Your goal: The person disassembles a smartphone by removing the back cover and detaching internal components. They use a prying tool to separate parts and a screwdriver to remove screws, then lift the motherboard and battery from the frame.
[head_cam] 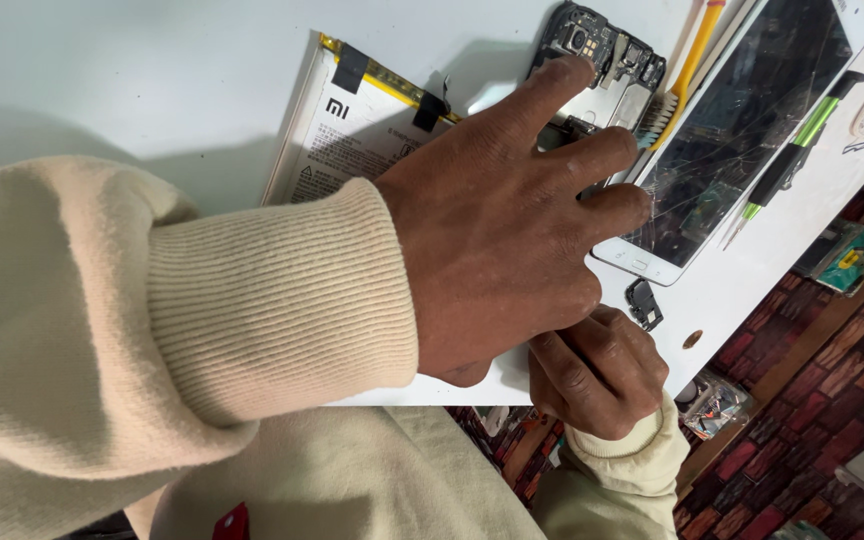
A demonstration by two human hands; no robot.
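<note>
My left hand (pixel 497 215), in a cream ribbed sleeve, lies spread over an opened phone (pixel 607 55) on the white table (pixel 152 70). Its fingertips press on the phone's bare circuit board and metal frame, and it hides most of the phone's body. My right hand (pixel 597 370) is curled into a fist at the table's near edge, tucked partly under my left palm. Whether it holds anything is hidden. A small black part (pixel 644 303) lies just beyond its knuckles.
A white flat battery (pixel 347 125) with a yellow edge and black tape lies left of the opened phone. To the right are a yellow-handled brush (pixel 689 65), a white phone with a cracked screen (pixel 742 130) and a green-and-black screwdriver (pixel 792 155). Small packets (pixel 852 255) lie on the brick-patterned floor.
</note>
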